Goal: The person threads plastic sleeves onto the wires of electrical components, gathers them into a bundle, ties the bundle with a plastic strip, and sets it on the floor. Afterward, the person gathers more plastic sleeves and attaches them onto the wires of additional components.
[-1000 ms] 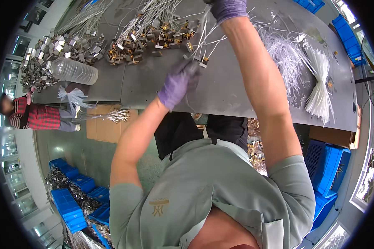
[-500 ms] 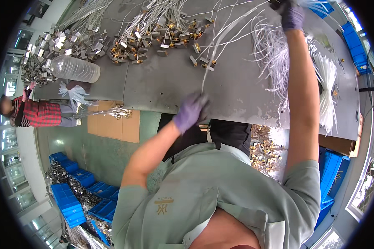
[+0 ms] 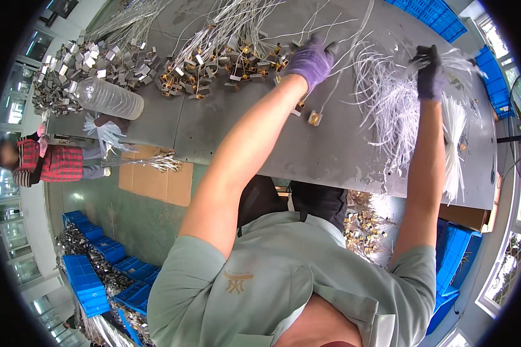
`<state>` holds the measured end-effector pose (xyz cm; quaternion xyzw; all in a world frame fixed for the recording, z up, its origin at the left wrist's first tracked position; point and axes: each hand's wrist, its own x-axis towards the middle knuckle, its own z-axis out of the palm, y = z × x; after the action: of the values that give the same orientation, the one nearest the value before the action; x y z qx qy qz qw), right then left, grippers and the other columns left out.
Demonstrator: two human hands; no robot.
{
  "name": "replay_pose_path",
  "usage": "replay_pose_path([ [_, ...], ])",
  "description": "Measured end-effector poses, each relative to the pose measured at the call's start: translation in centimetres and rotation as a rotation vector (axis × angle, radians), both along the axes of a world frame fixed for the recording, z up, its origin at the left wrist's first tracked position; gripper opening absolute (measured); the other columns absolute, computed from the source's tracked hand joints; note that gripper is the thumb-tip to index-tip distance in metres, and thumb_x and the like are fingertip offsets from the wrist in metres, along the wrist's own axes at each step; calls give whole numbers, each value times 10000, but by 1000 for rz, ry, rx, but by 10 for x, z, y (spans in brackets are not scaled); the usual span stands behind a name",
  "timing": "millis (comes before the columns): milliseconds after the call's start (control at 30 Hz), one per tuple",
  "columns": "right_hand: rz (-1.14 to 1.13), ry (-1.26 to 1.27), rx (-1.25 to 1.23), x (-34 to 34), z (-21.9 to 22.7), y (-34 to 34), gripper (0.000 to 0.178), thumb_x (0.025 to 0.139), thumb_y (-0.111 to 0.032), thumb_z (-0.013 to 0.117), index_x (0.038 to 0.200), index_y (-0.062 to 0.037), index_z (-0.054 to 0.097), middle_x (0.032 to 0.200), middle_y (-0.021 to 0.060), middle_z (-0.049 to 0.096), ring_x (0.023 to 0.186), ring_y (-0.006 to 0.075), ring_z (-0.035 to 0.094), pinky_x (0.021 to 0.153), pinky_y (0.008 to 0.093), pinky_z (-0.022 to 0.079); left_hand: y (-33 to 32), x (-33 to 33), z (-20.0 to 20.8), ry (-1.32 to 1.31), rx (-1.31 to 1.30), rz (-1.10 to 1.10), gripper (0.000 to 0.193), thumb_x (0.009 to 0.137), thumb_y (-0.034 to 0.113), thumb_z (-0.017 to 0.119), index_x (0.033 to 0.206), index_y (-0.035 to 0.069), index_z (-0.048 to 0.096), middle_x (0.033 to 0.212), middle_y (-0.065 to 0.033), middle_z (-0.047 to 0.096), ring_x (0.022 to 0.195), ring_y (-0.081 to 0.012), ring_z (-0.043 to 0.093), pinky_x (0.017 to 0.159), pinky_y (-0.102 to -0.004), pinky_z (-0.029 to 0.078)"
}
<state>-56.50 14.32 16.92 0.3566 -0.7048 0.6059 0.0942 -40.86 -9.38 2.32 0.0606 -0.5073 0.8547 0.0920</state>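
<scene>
My left hand (image 3: 310,65), in a purple glove with dark fingertips, reaches over the table at the right edge of a heap of wired metal clips (image 3: 243,61). Its thumb and forefinger look apart, close to several loose white wires (image 3: 336,26). Below it lies a single clip with a brass-coloured part (image 3: 314,118), its wire running up past the hand. My right hand (image 3: 429,72), gloved in purple and black, is closed round a bunch of clear plastic strands (image 3: 463,63) fanning out to its right. A larger pile of clear strands (image 3: 388,110) lies beside my right forearm.
Grey metal pieces (image 3: 92,63) and a clear plastic bottle (image 3: 109,98) stand on the table's left. Another white bundle (image 3: 454,144) lies by its right edge. Blue crates (image 3: 84,283) sit at lower left. A person in a red checked top (image 3: 61,162) stands at far left.
My left hand has moved from the near table edge up and right to the wires, leaving the strand it held. The right hand has come nearer with its bunch of strands.
</scene>
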Motion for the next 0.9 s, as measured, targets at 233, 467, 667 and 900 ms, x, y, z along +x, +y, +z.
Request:
replay_pose_path([
  [233,592,260,584,131,-108,66,268,878,-198,554,1054,-1,602,833,106,655,669,202,620,607,325,491,-36,146,37,872,2050,101,508,806,340,614,1176,10,502,1197,-245,521,1109,-380,517,927,-443,428],
  [467,558,387,951,239,-169,-1,280,818,-125,534,1076,-31,585,1040,189,610,790,374,595,706,409,493,-58,189,17,924,2240,137,304,814,240,596,1019,16,581,945,-254,620,906,-387,610,806,-454,486],
  [667,618,-439,371,250,-145,-37,209,827,-68,581,1020,-9,636,852,156,674,739,276,658,674,353,526,-20,311,-5,1239,2589,-35,175,829,152,612,895,-10,605,757,-194,633,712,-342,614,663,-397,471],
  [900,666,-1364,194,282,-146,-100,178,895,-61,549,1032,50,570,930,149,655,854,250,663,712,335,558,120,438,-6,1759,3077,-595,357,943,235,449,651,33,408,514,-83,466,438,-168,469,454,-314,403],
])
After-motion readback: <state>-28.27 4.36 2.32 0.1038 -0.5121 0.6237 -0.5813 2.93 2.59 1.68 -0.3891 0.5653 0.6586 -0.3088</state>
